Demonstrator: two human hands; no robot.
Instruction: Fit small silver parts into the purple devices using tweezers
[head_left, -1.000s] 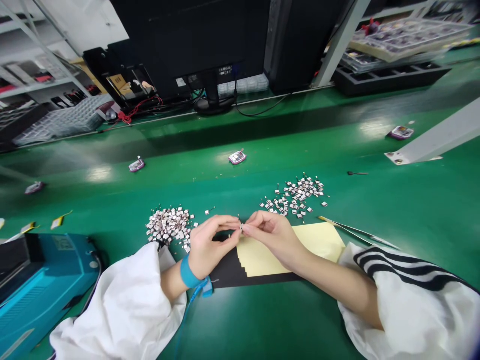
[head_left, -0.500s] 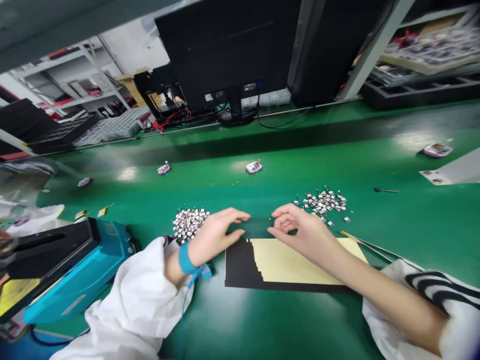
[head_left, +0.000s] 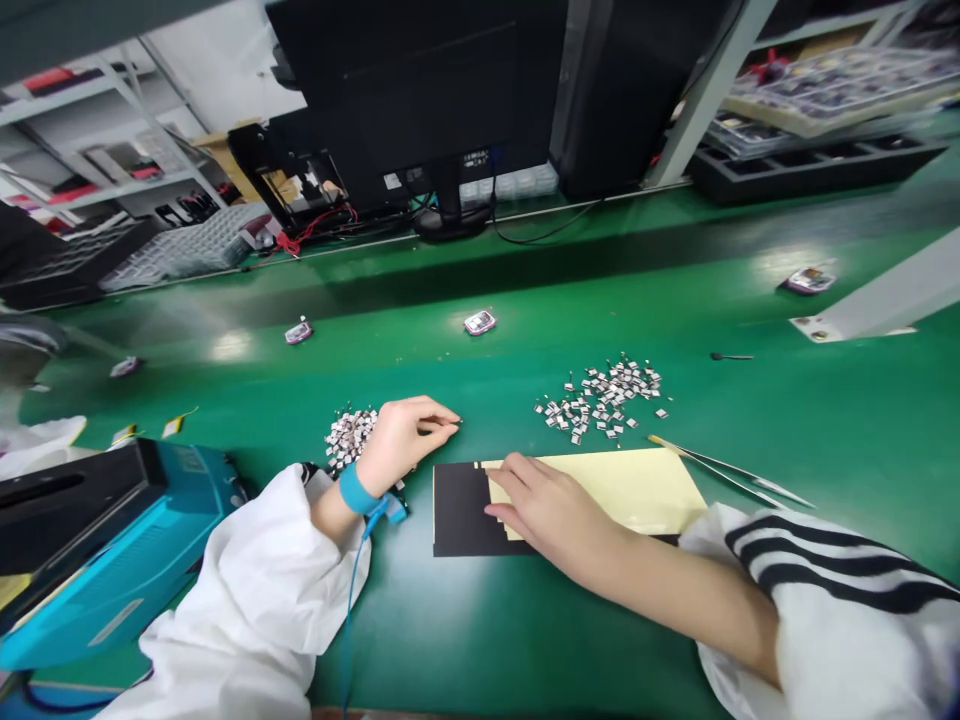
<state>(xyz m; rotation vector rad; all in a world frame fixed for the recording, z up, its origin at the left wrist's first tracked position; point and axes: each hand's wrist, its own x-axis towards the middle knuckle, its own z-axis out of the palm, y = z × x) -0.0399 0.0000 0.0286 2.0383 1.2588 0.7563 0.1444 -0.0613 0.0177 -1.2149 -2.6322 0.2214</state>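
Observation:
My left hand (head_left: 405, 437), with a blue wrist strap (head_left: 359, 487), hovers beside the left pile of small white-and-black parts (head_left: 349, 436). Its thumb and fingertips are pinched together; a tiny dark speck shows at the tips, too small to name. My right hand (head_left: 555, 510) lies over the left edge of a pale yellow sheet (head_left: 637, 485), thumb and fingers apart. Beneath that sheet is a black backing (head_left: 457, 510), bare at its left end, where the yellow edge is stepped. A second, looser spread of the small parts (head_left: 600, 400) lies beyond the right hand.
Tweezers (head_left: 739, 470) lie right of the sheet, with a small dark tool (head_left: 731, 356) farther back. A blue-and-black machine (head_left: 127, 540) stands at left. Small cased devices (head_left: 480, 322) sit across the green bench. Behind are a monitor (head_left: 420, 90) and a white bracket (head_left: 885, 290).
My right hand has come down and left onto the yellow sheet's edge. My left hand's fingers have closed into a pinch. The view has shifted slightly.

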